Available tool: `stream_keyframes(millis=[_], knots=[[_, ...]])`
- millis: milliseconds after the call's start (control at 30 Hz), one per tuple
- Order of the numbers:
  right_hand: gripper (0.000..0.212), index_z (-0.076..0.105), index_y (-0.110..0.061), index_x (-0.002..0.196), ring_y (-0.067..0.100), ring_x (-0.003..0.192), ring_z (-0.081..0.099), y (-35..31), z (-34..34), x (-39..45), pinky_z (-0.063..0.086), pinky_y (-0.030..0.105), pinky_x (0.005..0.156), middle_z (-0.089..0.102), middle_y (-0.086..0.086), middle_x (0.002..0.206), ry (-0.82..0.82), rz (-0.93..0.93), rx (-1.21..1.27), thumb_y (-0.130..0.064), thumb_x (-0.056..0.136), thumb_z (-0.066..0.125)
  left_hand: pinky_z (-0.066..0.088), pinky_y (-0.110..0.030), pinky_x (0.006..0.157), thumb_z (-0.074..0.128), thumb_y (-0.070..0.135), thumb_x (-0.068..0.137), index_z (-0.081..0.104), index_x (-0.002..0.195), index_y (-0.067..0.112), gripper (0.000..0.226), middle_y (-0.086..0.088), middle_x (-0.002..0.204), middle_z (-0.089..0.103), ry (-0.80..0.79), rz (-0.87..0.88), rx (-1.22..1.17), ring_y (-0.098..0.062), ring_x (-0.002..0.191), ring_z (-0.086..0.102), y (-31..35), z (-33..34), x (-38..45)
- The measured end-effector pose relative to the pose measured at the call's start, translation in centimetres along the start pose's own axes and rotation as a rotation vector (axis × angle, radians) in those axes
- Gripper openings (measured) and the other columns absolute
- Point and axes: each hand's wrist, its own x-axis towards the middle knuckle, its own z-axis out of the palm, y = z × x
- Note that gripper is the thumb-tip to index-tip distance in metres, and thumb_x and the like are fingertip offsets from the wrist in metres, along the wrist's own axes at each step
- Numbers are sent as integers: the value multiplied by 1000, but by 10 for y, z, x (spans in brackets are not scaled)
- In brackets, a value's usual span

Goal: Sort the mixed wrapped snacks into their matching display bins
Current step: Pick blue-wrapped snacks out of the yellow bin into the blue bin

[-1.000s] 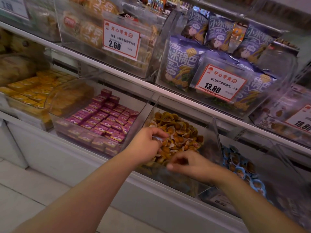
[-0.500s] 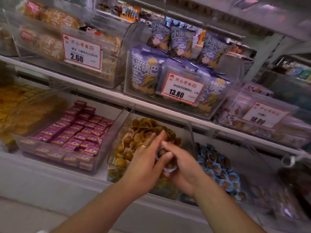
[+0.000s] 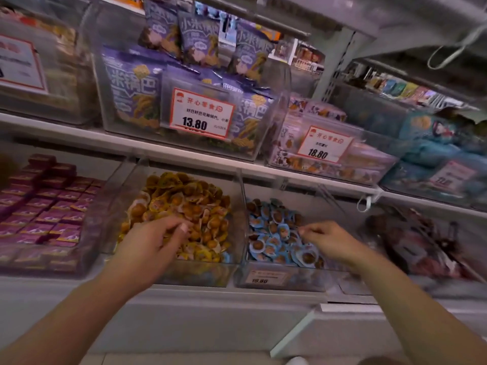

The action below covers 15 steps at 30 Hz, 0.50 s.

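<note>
**Head view: sorting well under way, strays still mixed in**

Head camera is the only view, and it looks down on two clear display bins side by side on the lower shelf (image 3: 184, 154). Taking the yellow-snack bin (image 3: 184, 270) as the landmark: it holds a heap of yellow-wrapped snacks (image 3: 184, 198), and the left hand (image 3: 150, 239) sits over its front-left part, fingers curled down into the pile. Whether those fingers pinch a wrapper I cannot tell; the fingertips are blurred and partly sunk among the packets. Just right of that bin stands the blue-snack bin (image 3: 279, 281), filled with blue-wrapped snacks (image 3: 274, 233). The right hand (image 3: 329, 239) hovers over its right part, fingers bent inward toward the thumb; nothing can be made out between them, so its grip is likewise uncertain.

As a judgement of progress: most packets already lie with their own colour, so much of the sort looks done. One blue-edged wrapper (image 3: 225, 256) shows at the front-right corner of the yellow-snack bin, touching the wall, and appears to be a stray left to move. More may sit deeper in either heap.

Hidden or unclear: lower layers of both piles, the palms of both hands, and the label on the blue-snack bin, which is blurred. Far left of the yellow-snack bin, purple boxes (image 3: 47, 206) are cut off by the frame edge. Far right, a dark heap is too smeared to name.
</note>
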Motion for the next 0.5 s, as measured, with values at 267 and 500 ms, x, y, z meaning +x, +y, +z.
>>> stream_keyframes(millis=[267,500], knots=[[30,70,-43,99,7,91,68,-93,69,-56,56,21,77,71,-20,97,48,-548,190,-22,96,47,51,-35,80,59,7,89,71,109,25,30,3,106,70,250,17,196,-20,96,64,-13,-32,8],[49,53,-30,140,16,126,52,-189,180,-7,44,35,107,56,-4,139,-399,-592,-199,-41,92,62,46,-37,94,57,7,82,71,110,25,36,4,122,58,346,-48,275,-18,111,55,-27,-59,-3]])
